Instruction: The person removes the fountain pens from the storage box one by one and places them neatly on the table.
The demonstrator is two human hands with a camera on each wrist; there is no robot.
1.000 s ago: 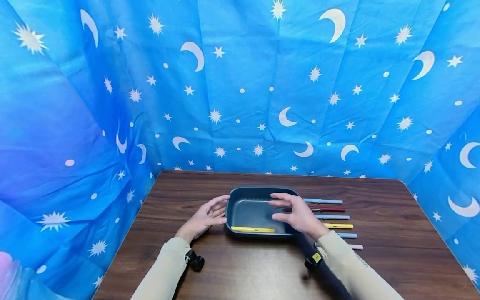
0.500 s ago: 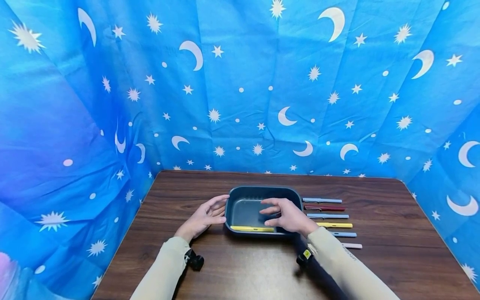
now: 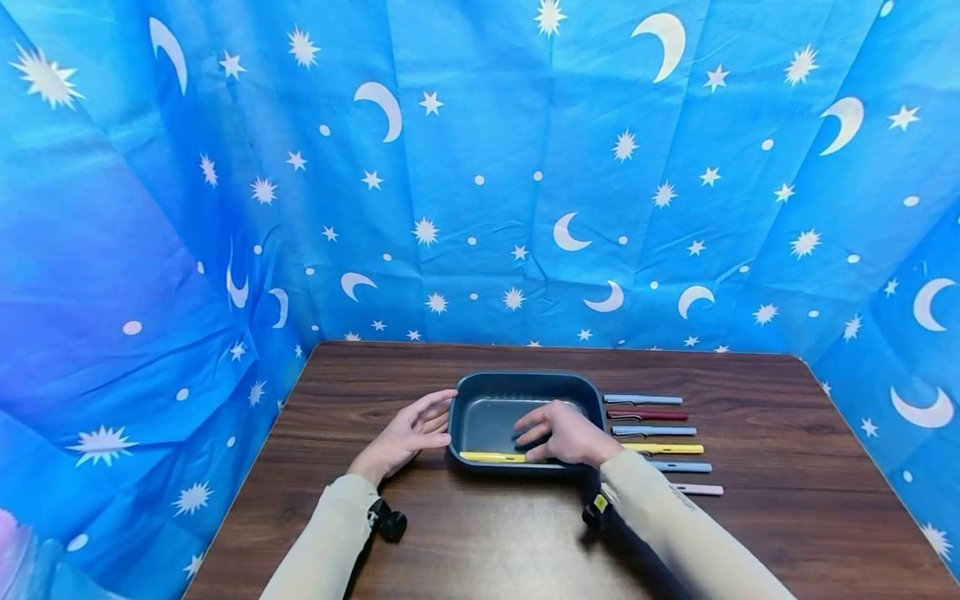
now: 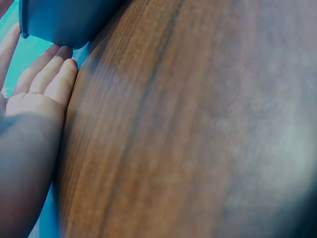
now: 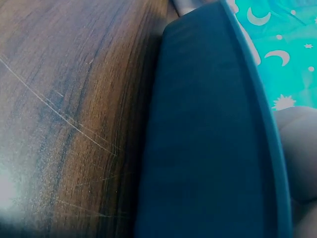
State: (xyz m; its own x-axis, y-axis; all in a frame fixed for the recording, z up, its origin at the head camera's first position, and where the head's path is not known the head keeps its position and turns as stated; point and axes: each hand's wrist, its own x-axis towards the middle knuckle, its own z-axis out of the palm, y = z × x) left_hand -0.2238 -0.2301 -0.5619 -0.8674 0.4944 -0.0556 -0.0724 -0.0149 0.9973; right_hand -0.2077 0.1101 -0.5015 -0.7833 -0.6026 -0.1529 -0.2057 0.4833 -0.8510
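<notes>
A dark grey rectangular tray (image 3: 525,376) stands on the table, and one yellow pen (image 3: 491,457) lies inside along its near wall. My left hand (image 3: 405,435) is at the tray's left end, fingers extended against its outside; in the left wrist view those fingertips (image 4: 67,52) meet the tray wall (image 4: 59,22). Over the near right part of the tray is my right hand (image 3: 568,435), fingers loosely bent and thumb apart. Its thumb is by the yellow pen, hiding the right end; contact cannot be told. The tray's outer side (image 5: 208,129) hides most of that hand in the right wrist view.
Right of the tray several pens lie in a column: light blue (image 3: 647,400), dark red (image 3: 652,415), another light blue (image 3: 658,431), yellow (image 3: 671,449), blue (image 3: 688,467), white (image 3: 703,490). A blue star-and-moon cloth (image 3: 480,208) hangs behind the wooden table (image 3: 480,542).
My right hand has moved left and down into the tray, toward the yellow pen, over whose right end it now lies. The left hand stays at the tray's end.
</notes>
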